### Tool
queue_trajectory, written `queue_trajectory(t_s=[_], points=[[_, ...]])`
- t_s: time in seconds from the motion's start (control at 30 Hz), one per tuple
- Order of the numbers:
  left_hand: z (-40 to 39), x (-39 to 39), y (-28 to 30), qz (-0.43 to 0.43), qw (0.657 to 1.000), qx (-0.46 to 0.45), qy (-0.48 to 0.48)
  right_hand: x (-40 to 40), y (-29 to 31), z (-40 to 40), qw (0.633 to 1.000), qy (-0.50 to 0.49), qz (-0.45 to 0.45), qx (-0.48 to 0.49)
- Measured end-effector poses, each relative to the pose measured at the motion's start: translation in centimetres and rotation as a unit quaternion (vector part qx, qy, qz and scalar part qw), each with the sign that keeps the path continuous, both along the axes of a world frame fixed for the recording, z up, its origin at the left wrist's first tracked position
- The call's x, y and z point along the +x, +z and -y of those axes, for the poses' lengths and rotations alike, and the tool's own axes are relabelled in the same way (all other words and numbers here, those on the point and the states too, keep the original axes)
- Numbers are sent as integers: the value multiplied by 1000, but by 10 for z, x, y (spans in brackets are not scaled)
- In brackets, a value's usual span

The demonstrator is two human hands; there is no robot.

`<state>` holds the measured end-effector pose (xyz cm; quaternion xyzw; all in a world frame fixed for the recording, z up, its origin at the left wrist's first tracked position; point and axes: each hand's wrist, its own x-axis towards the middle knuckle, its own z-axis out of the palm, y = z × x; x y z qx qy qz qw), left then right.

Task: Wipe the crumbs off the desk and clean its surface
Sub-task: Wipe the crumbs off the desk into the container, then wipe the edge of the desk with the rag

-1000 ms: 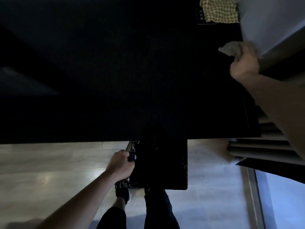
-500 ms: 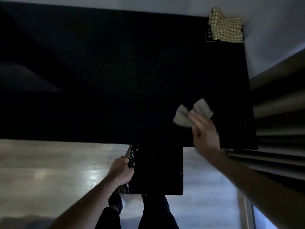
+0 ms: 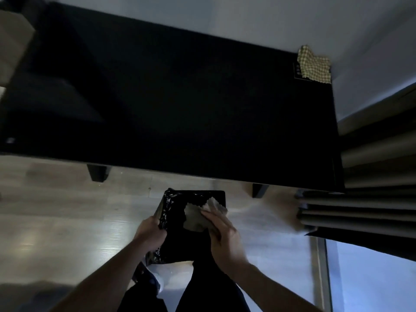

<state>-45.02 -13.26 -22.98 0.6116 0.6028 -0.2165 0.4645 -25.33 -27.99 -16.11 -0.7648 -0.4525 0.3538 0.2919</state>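
The black desk fills the upper half of the view; its dark top shows no crumbs that I can make out. Below its front edge a black bin with a glossy black liner stands on the floor. My left hand grips the liner's left rim. My right hand holds a crumpled pale cloth over the bin's open mouth.
A yellow checked cloth lies at the desk's far right corner by the wall. Grey pleated curtains hang to the right of the desk. Pale wood floor spreads to the left; my dark-trousered legs are below the bin.
My right hand swept the pale cloth from the desk's far right edge across to the front edge, then off the desk to above the bin. My left hand stayed on the liner.
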Motion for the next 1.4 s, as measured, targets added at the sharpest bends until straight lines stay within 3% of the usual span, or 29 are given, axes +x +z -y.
queue_trajectory(t_s=[0.4,0.63,0.97,1.4], points=[[-67,-293,85,-15,990,104,96,-193,76,-88,999,-22,-43,-1],[-129,-415,89,-67,978,138,140,-266,98,-162,998,-5,-59,2],[-251,-509,106,-121,965,127,195,-304,90,-307,995,53,-87,-16],[-435,-567,118,-187,963,132,141,-336,88,-475,989,125,-81,-13]])
